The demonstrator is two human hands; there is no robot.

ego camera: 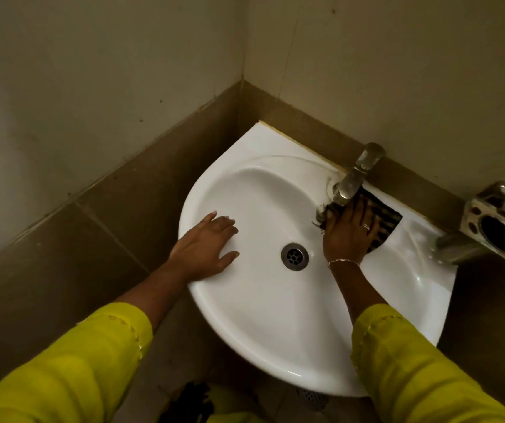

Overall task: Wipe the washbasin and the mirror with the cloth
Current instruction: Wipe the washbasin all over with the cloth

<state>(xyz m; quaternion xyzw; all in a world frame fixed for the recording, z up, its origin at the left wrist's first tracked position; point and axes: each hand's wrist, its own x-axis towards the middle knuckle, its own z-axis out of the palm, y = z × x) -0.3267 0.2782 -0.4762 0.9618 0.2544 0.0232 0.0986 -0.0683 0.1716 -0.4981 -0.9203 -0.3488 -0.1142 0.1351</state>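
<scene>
We're on the cloth (pixel 379 221), dark and striped, spread flat on the far right ledge of the washbasin (pixel 263 315), right at the foot of the tap (pixel 352 181). Our right hand (pixel 350 236) lies on top of it, palm down, fingers stretched and pressing the fabric to the porcelain rather than bunching it; a frayed corner pokes out just left of the fingers, under the spout. Our left hand (pixel 207 248) is open and empty, flat on the near left rim, thumb dipping toward the bowl, and we'd say it's bracing us.

So, by our reading, we're in the washbasin step, working the ledge around the tap base. The bowl around the drain (pixel 294 256) looks clean and glossy, though in this dim light we can't tell whether it has been wiped.

Next we'd want to keep the palm flat and sweep along the ledge, then curl the cloth round the tap's foot, where grime tends to sit. Farther right, a metal holder (pixel 501 221) on the wall overhangs the basin's edge, so the stroke needs to stop short of it.

No mirror in view: that part still waits, and we'd have to look up for it.
</scene>
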